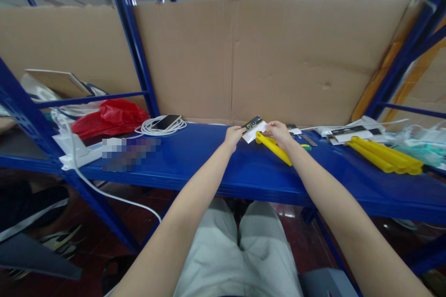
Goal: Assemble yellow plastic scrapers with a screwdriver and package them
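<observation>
My left hand (234, 137) pinches the left edge of a small black-and-white printed card (253, 131) just above the blue shelf. My right hand (278, 133) is closed at the card's right side, its fingers around the upper end of a yellow tube-shaped piece (275, 149). That piece slants down to the right, its upper end overlapping the card's lower corner. The exact grip of the right fingertips is partly hidden. Beyond the right wrist lie a black-and-white packet (293, 129) and a thin metallic strip (309, 140).
Several yellow tubes (386, 155) lie at right before stacked black-and-white packets (351, 134). At left are a phone (167, 122) on a coiled white cable (148, 126), a red plastic bag (111, 117) and a white power strip (83, 155). A cardboard panel (195, 60) stands behind.
</observation>
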`<state>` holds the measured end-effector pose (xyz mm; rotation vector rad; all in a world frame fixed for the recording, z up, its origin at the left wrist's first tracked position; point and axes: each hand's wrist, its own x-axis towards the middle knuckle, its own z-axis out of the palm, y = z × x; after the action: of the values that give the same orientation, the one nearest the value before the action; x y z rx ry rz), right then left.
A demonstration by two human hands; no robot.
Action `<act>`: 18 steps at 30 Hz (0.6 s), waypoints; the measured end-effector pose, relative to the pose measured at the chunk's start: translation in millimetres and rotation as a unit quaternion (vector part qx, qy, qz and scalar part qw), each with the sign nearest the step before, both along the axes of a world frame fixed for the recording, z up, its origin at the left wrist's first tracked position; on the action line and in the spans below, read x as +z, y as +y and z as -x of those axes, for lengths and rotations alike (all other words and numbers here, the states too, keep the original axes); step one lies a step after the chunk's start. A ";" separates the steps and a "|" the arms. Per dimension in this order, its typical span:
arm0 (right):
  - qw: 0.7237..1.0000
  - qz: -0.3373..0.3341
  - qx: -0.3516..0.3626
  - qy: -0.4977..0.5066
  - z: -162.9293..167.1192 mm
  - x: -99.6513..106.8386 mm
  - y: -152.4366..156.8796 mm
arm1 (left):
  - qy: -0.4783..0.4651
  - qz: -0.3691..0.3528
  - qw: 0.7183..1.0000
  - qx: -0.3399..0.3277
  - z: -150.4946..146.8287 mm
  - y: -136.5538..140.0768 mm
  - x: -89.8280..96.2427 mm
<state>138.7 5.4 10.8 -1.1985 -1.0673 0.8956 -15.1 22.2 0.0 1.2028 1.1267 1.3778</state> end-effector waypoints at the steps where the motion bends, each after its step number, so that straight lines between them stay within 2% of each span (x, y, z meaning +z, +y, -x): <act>1: 1.000 -0.005 0.004 -0.006 -0.2 -0.7 0.4 | -0.015 -0.006 1.000 0.002 0.2 1.3 -0.7; 4: 0.999 -0.016 0.008 -0.032 -0.7 -3.1 1.6 | -0.062 -0.008 0.998 0.015 0.4 4.5 -2.5; 7: 0.999 -0.014 0.002 -0.046 -1.2 -4.3 2.0 | -0.084 0.020 0.996 0.022 -0.1 5.3 -2.5; 13: 0.999 0.000 -0.001 -0.050 -2.3 -3.1 0.7 | -0.097 0.076 0.992 -0.040 -2.0 3.3 -1.2; 18: 0.997 0.004 -0.005 -0.075 -2.2 -4.7 1.5 | -0.073 0.070 0.995 -0.027 -2.7 2.1 -4.0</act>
<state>140.9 6.9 6.1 -1.2922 -1.1770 0.8130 -12.4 24.3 -4.0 1.0098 1.0615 1.3019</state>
